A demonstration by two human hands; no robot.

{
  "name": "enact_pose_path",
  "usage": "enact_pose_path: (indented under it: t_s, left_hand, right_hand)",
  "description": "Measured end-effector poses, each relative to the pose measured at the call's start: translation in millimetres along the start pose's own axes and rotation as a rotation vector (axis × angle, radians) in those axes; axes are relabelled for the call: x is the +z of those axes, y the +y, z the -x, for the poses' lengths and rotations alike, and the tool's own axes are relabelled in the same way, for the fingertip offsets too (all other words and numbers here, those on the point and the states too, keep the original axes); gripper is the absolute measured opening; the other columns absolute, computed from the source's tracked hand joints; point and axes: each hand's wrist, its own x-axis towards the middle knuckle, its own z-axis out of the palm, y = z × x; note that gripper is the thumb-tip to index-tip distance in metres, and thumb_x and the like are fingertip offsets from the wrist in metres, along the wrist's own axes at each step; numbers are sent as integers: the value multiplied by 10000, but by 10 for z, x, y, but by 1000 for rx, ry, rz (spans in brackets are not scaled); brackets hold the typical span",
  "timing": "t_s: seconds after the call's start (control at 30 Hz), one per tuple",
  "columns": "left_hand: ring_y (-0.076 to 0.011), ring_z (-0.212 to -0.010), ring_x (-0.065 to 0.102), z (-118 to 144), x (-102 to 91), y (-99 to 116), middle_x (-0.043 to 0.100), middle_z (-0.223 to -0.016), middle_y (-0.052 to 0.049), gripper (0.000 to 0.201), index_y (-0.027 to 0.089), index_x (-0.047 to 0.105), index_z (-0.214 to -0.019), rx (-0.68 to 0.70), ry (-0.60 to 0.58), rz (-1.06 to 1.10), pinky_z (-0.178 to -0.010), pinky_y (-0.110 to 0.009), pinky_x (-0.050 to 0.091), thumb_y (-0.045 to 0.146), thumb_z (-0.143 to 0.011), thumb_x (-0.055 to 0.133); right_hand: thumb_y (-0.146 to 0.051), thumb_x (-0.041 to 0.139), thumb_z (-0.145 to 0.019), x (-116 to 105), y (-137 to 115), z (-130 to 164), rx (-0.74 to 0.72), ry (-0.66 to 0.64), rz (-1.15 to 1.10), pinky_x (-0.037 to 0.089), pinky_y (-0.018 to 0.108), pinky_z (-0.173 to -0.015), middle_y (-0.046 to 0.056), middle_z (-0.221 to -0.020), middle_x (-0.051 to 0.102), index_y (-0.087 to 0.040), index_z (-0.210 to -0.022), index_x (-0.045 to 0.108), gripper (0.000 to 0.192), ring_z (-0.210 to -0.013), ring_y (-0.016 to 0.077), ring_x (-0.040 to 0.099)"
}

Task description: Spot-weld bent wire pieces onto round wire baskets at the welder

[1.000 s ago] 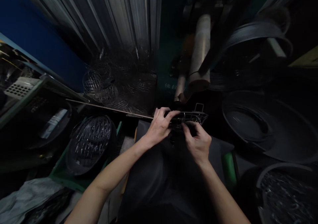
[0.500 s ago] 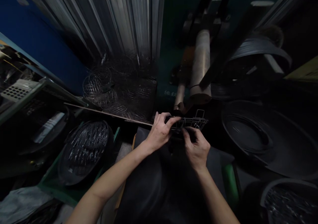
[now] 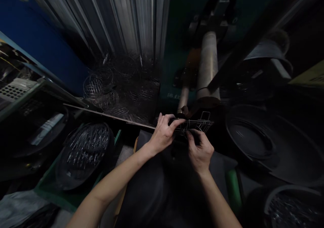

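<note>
A small wire basket [image 3: 199,124] of thin metal rods is held level under the tip of a machine electrode arm [image 3: 183,100]. My left hand [image 3: 164,132] pinches its left side, thumb and fingers closed on the wires. At the near side, my right hand [image 3: 200,148] has thumb and forefinger pressed together against the wires. A rectangular wire loop stands up from the basket's far right edge. Whether my right fingertips also hold a separate small piece is too dark to tell.
Round wire pieces [image 3: 101,89] lie on the ledge behind at left. A tub of bent wires [image 3: 87,145] sits in a green crate at left. Large black basins [image 3: 291,150] and a bucket of small metal parts [image 3: 293,207] stand at right. A thick metal cylinder [image 3: 209,66] juts above the basket.
The view has shifted slightly. Both hands keep nearly the same hold, and the wire basket's right end sits very slightly further right.
</note>
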Motion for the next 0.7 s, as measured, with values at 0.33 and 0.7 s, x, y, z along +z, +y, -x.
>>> enact_pose_path:
  t_s: [0.33,0.7]
  left_hand:
    - [-209,-1119,471,-41,-11,-15,422,-1139,-54,524,281,461,-1244,-14,-2,-15,-1092,-564,282,58,-776,537]
    - [-212,-1104,480,-66,30,-46,446,-1138,-59,558,273,457,-1262,-23,1,-15,-1094,-568,279,46,-759,542]
  right_hand:
    - [-270,586,-862,40,20,-47,1,3,-18,489,243,-701,27,-808,661,-166,-876,644,120,-729,129,619]
    - [-316,560,-875,83,35,-70,27,0,-3,494,258,-693,37,-794,658,-169,-865,625,162,-721,140,619]
